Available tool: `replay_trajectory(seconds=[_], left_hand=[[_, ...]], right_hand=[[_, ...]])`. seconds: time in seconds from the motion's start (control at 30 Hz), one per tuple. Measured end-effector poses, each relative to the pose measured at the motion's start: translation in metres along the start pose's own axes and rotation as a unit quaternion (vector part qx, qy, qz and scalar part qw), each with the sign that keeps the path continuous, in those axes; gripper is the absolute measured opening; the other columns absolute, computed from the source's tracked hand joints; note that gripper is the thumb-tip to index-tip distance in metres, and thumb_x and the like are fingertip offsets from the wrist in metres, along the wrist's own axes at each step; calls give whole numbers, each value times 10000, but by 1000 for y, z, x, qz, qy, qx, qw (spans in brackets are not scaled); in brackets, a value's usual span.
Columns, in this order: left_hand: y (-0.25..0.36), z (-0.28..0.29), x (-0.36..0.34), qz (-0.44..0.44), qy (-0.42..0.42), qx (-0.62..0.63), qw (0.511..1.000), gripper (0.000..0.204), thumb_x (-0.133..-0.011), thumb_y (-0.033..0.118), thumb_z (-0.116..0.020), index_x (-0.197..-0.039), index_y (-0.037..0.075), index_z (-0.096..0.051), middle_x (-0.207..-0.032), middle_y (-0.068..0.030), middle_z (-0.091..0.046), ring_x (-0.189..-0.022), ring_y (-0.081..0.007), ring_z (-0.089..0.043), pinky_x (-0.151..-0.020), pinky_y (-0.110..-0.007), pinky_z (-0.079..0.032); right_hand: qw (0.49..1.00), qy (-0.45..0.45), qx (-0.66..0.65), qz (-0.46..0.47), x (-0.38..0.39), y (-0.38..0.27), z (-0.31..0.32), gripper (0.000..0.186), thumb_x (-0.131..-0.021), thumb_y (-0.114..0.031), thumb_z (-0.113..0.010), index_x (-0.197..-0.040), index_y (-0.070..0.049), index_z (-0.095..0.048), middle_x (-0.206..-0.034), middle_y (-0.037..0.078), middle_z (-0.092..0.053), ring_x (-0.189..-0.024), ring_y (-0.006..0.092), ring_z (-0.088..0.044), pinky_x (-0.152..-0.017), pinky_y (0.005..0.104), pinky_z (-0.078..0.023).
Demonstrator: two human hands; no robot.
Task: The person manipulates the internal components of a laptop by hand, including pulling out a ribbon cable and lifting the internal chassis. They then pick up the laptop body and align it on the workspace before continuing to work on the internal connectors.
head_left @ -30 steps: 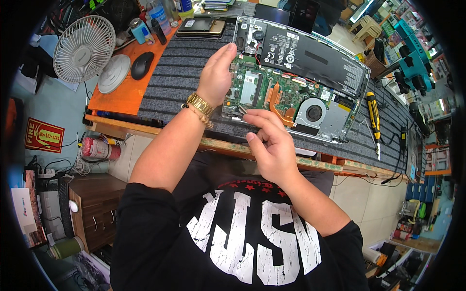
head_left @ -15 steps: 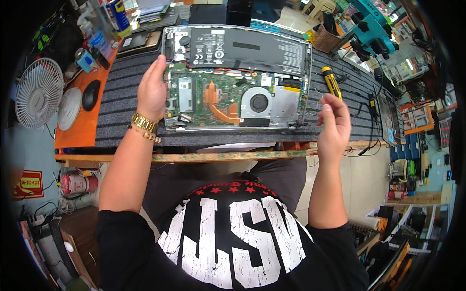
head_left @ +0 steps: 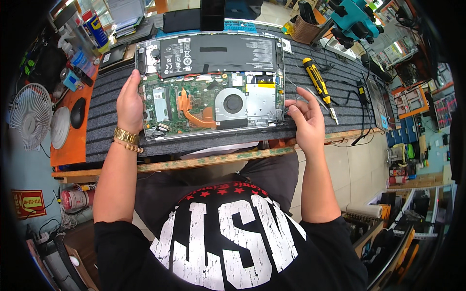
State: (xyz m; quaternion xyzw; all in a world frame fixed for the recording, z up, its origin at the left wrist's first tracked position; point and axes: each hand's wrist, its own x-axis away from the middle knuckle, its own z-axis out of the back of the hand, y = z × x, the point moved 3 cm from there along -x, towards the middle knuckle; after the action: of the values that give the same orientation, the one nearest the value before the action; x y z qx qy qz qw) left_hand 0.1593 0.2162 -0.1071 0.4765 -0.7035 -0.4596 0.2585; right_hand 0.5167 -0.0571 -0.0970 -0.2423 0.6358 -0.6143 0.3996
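Note:
An opened laptop (head_left: 167,89) lies on the striped grey mat, its bottom cover off. It shows a black battery (head_left: 218,52) along the far side, a green circuit board (head_left: 174,121), a copper heat pipe (head_left: 191,112) and a round fan (head_left: 233,102). My left hand (head_left: 130,104) is closed on the laptop's left edge, thumb side up. My right hand (head_left: 309,119) is at the right edge, fingers curled and thumb near them. A thin, pale, wire-like piece shows by its fingertips; what they pinch is too small to make out.
A yellow-and-black screwdriver (head_left: 316,80) lies right of my right hand, cables beyond it. A fan (head_left: 30,116), a black mouse (head_left: 77,113) and bottles (head_left: 80,60) stand at left. A teal microscope (head_left: 357,22) is at the far right. The table's wooden edge (head_left: 218,159) runs in front.
My right hand has come closer to the laptop's right edge, and the screwdriver now shows whole. The view has shifted, so the bench appears further left. My left hand keeps its hold on the laptop.

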Motion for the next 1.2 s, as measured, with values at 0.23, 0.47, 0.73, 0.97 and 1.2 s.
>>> replay_trajectory(seconds=[0.23,0.47,0.73,0.97,1.2], left_hand=[[4,-6,1,-55,23,-63,996,461,-1203,312,-468,-1454,-46,-615,-1337,-108,-738,-1184,-148,-700,-1029,-299,-538],[7,3,-5,-108,42,-304,946,480,-1180,292,-511,-1452,-89,-618,-1308,-109,-750,-1186,-163,-681,-1034,-298,-499],[0,17,-10,-165,106,-435,879,443,-1157,282,-520,-1318,-94,-692,-1140,-158,-783,-1050,-228,-719,-947,-351,-527],[8,0,-3,-158,122,-525,827,412,-1141,260,-513,-1290,-71,-708,-1071,-192,-777,-972,-285,-729,-892,-380,-539],[8,-7,-1,-169,129,-588,780,411,-1117,272,-512,-1244,-54,-728,-1065,-260,-775,-1025,-430,-750,-903,-470,-562]], right_hand=[[999,-19,-43,-26,-6,2,-2,540,-1049,-4,-655,-1564,9,-493,-1146,97,-756,-990,80,-649,-883,233,-499],[999,13,-15,-35,-11,5,-5,476,-1019,-5,-693,-1479,32,-574,-1043,56,-768,-883,59,-648,-776,225,-508],[998,31,33,-35,-19,4,-4,455,-1003,-13,-714,-1439,42,-596,-1013,59,-785,-863,66,-681,-752,228,-531],[999,8,21,-37,-22,12,3,401,-1035,9,-623,-1434,33,-590,-1115,113,-802,-850,92,-714,-763,247,-567],[997,-16,31,-64,-26,6,2,432,-1027,10,-617,-1458,33,-583,-1157,133,-803,-797,92,-701,-720,256,-573]])
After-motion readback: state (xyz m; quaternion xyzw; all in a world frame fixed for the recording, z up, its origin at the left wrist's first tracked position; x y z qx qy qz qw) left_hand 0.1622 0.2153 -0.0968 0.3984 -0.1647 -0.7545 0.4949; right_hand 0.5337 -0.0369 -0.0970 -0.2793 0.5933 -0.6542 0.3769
